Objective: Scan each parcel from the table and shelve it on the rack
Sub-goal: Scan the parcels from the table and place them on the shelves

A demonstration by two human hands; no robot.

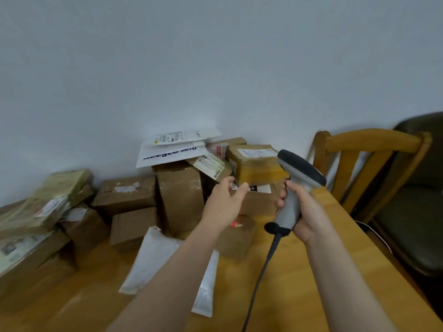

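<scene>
The right hand (305, 212) grips the handle of a grey scanner (291, 202), with the fingers (281, 196) curled around it. The dark head of the scanner is on top and points to the left, toward the parcels. A black cable (262, 274) hangs from the bottom of the handle and goes down across the wooden tabletop (287, 295). The left hand (223, 204) is in the air beside the scanner, above the parcels. Its fingers (241, 188) are loose and a little bent, and they hold nothing. The parcels lie in a pile on the tabletop against the white wall. In the middle stands a tall brown box (181, 197), and white mailing bags (172, 149) lie on top of it. To the right of them a box with yellow tape (254, 164) sits on top of other boxes, just behind the left hand. A small brown box (237, 238) lies under the left wrist. A flat white envelope (155, 259) lies on the tabletop under the left forearm. At the left is a parcel in green wrapping (55, 195) on more brown boxes. A wooden chair (359, 161) stands at the right side of the tabletop.
</scene>
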